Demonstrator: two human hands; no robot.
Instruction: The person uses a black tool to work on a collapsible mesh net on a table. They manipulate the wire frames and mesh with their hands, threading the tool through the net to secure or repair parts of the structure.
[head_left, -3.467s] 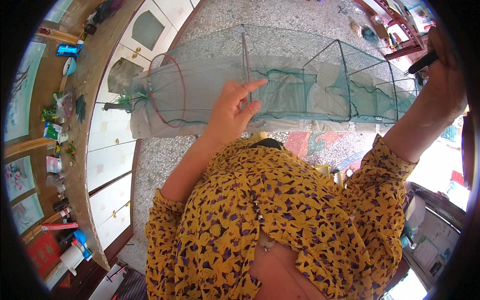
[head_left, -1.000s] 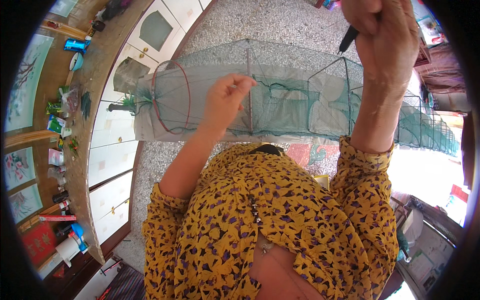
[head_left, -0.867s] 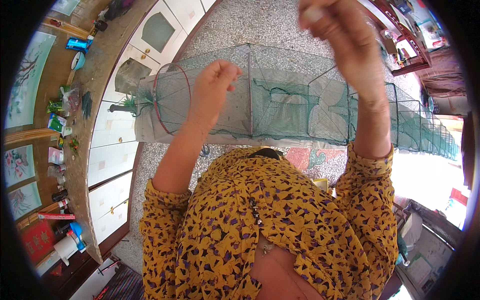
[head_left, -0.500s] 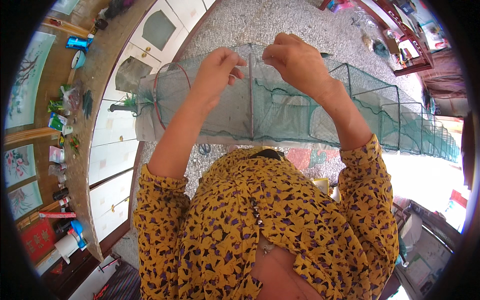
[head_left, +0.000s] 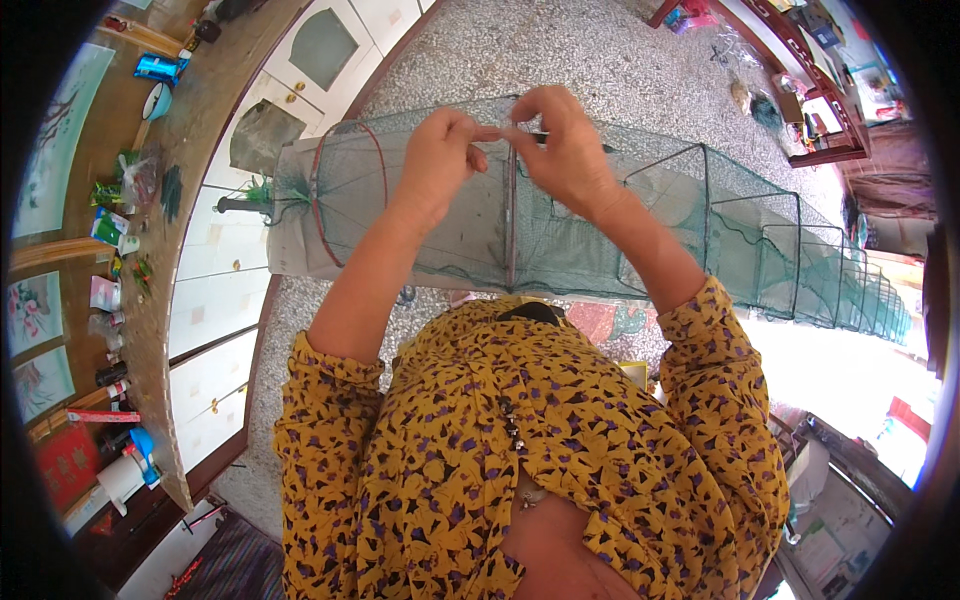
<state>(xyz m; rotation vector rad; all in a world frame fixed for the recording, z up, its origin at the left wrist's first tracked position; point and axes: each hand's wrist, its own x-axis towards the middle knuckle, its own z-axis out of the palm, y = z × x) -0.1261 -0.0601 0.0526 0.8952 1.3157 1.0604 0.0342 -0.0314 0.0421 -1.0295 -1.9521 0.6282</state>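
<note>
1. A blue can-like container [head_left: 160, 68] lies on the wooden counter, at about ten o'clock near the picture's rim.
2. Small green and white packets [head_left: 108, 228] sit on the same counter at nine o'clock, close together.
3. A flat red package with pale markings [head_left: 68, 462] lies at eight o'clock, low on the counter.
4. A white roll with a blue piece beside it [head_left: 128, 470] stands just right of the red package.
</note>
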